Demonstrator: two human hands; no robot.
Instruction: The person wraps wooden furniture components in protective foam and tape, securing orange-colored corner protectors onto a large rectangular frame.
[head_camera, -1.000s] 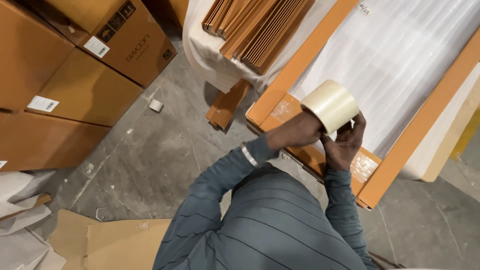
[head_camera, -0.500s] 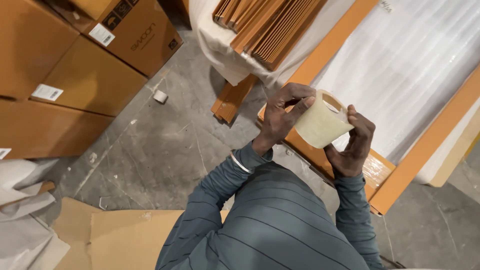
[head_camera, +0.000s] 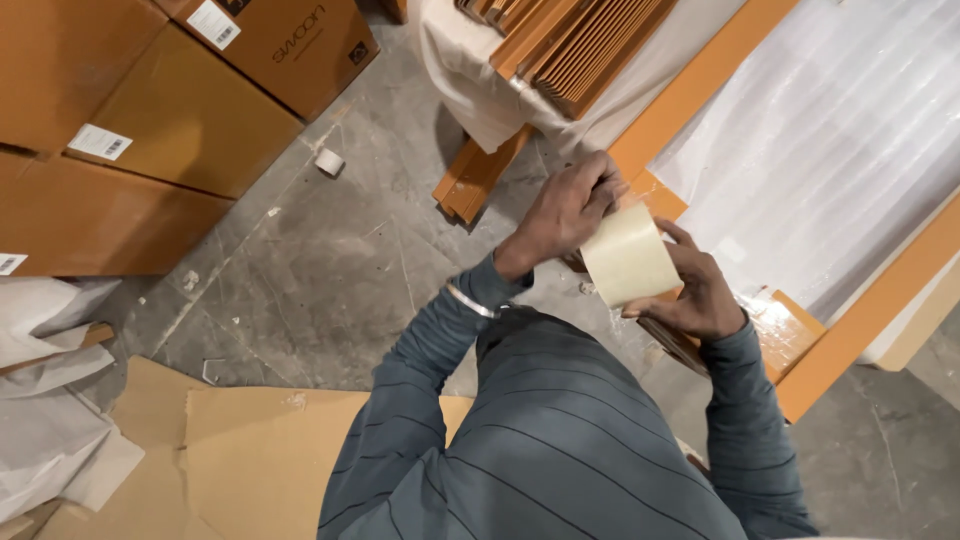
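Cream-coloured packing tape, a fat roll (head_camera: 630, 258) of it, sits between both hands right in the middle of the view, held up over the near corner of the wrapped package. The right hand (head_camera: 700, 290) cups the roll from below and behind, fingers curled snugly round its far side, while the left hand (head_camera: 565, 210) is up at the top edge with its fingertips pinched close together on the rim, as if picking at the loose end of the tape, though the end itself is too small to make out. No strip of tape runs from the roll to anything, so by my reading the taping of this spot is not yet begun. Beneath the hands lies the flat package (head_camera: 820, 170), swathed in clear plastic film with orange cardboard edging (head_camera: 860, 330) along its sides; the near corner looks glossy, perhaps already taped, but I cannot tell for sure. Off to the left a small spare tape roll (head_camera: 329, 161) rests on the concrete floor (head_camera: 300, 280), well apart, with brown cartons (head_camera: 190, 120) stacked beyond and flattened cardboard (head_camera: 250, 450) near the person's side.
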